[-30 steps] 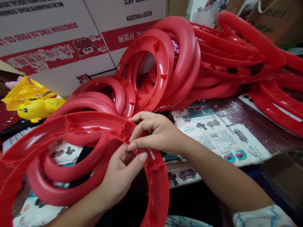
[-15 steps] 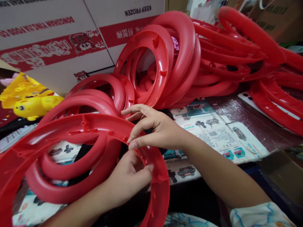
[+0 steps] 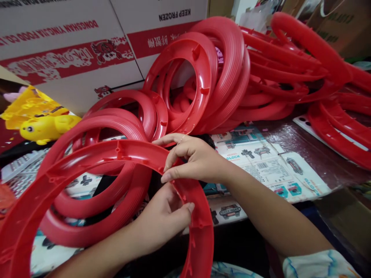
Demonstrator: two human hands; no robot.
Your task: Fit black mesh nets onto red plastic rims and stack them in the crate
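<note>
In front of me is a large red plastic ring [image 3: 199,210], its hollow side with ribs and small pegs turned towards me. My left hand [image 3: 162,218] grips the ring's right part from inside the opening, thumb lying over the hollow face. Just above it, my right hand [image 3: 193,158] is bent over the upper right of the ring, with thumb and fingertips pinched together at the inner rim. Whatever the pinch may hold is too small or hidden to make out. Behind the ring lie several more red rings [image 3: 101,231], ridged side up.
A heap of red rings [image 3: 226,73] leans against a white printed carton [image 3: 66,85]. At the left are a yellow toy figure [image 3: 49,127] and a clear tray [image 3: 21,166] beside many small shiny pieces. Flattened printed card [image 3: 246,158] covers part of the table.
The whole view has shifted slightly, so the scene sits a little further right. Both hands keep their places on the ring, the right fingertips still pinched at its inner rim.
</note>
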